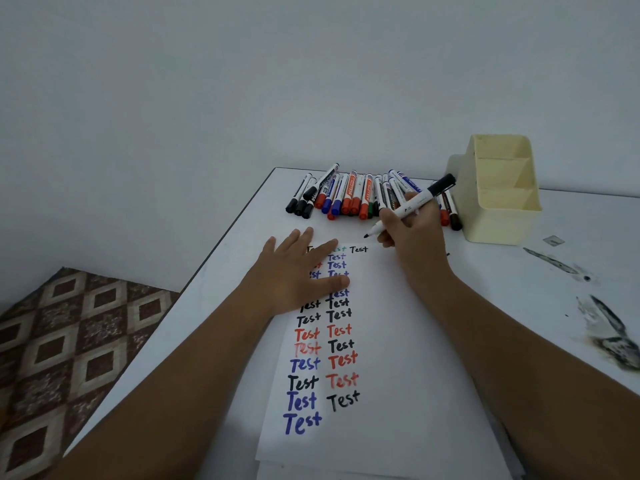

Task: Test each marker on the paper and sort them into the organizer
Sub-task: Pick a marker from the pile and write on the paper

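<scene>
Because the marker is uncapped with its tip bared, most of what could go wrong starts at the right hand.

Paper (398, 358): lies on the bench (519, 306), nearest the camera, carrying two columns of "Test" in black, red and blue, with one more "Test" beginning a third column at the top; its near edge runs out of view, and more sheets seem to lie under it.

Left hand (301, 271): fingers straight and spread, pressing flat on the upper paper; it hides several words. If it lifts, the sheet could slide under the tip.

Right hand (412, 230): fingers curled round a black marker (412, 202), tip pointing down-left, just off the paper's top edge, cap seated on the rear end. A low pass could streak the bench, which is already smudged black at the right.

Marker pile (363, 195): capped markers lying side by side beyond the hands; the right hand covers some, so no count is possible, and a reaching wrist could roll them.

Organizer (498, 188): cream, three compartments, far right beside the pile; what shows of the compartments looks empty, but their floors are hidden.
</scene>
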Tool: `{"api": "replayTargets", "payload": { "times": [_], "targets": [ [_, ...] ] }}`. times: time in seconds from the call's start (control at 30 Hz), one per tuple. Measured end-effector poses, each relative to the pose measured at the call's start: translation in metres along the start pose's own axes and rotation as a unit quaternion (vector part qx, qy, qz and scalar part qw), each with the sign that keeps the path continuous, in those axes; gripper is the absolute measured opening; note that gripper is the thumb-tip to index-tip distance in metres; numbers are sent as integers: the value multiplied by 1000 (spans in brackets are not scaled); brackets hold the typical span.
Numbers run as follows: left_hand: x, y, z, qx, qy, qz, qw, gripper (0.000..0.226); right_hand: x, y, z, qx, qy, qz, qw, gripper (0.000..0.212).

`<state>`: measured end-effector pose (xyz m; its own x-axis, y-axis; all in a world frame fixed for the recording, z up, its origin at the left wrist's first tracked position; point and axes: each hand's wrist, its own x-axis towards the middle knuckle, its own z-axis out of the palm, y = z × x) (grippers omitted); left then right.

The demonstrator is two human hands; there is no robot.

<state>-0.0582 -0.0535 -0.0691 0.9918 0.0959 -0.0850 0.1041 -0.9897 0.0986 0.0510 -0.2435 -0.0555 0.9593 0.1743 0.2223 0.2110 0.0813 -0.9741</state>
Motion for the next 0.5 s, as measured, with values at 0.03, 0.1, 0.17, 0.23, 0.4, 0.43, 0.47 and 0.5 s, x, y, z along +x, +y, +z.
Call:
{"api": "replayTargets", "payload": {
  "times": [0.03, 0.1, 0.17, 0.23, 0.4, 0.43, 0.47, 0.5],
  "targets": [
    [0, 0, 0, -3, 1, 0, 1000, 94, 0, 0, -1, 5, -5, 2, 1000, 31],
    [-1, 0, -1, -4, 2, 3, 1000, 94, 1, -1, -5, -2, -30, 1, 1000, 15],
    [-2, 0, -1, -4, 4, 5, 1000, 94, 0, -7, -7, -31, -70, -9, 997, 14],
    [-3, 0, -1, -9, 9, 6, 1000, 96, -1, -18, -9, -88, -129, -27, 987, 23],
    [-9, 3, 1, -119, 122, -2, 985, 108, -1, -39, -23, -400, -249, -140, 871, 13],
    [-11, 4, 2, -152, 161, 1, 975, 112, -2, -43, -27, -478, -265, -167, 821, 19],
    [-13, 4, 2, -176, 197, 10, 965, 114, -2, -46, -30, -547, -272, -197, 767, 25],
    [-16, 4, 3, -186, 229, 23, 955, 114, -2, -49, -33, -599, -271, -228, 718, 28]
  ]
}}
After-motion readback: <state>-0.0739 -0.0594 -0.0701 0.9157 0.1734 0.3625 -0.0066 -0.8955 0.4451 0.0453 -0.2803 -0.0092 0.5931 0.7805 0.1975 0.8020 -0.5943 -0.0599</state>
